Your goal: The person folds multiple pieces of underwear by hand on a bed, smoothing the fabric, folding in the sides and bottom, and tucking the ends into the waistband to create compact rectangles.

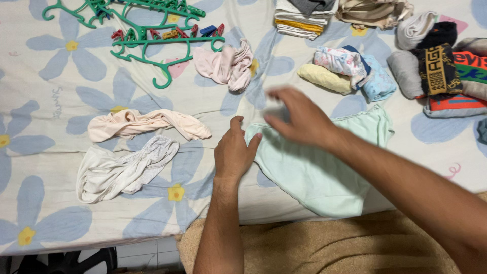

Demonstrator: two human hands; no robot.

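Note:
A pale mint-green garment (314,170) lies spread on the flower-print sheet (56,86) in front of me. My left hand (234,152) rests flat at the garment's left edge, fingers together, touching the cloth. My right hand (299,119) hovers blurred above the garment's top left corner, fingers spread; whether it pinches the fabric is unclear.
To the left lie a peach garment (147,124) and a white one (124,167). A pink garment (228,65) and green hangers with clips (152,30) sit further back. Rolled and folded clothes (350,68) fill the far right. A tan towel (324,243) covers the near edge.

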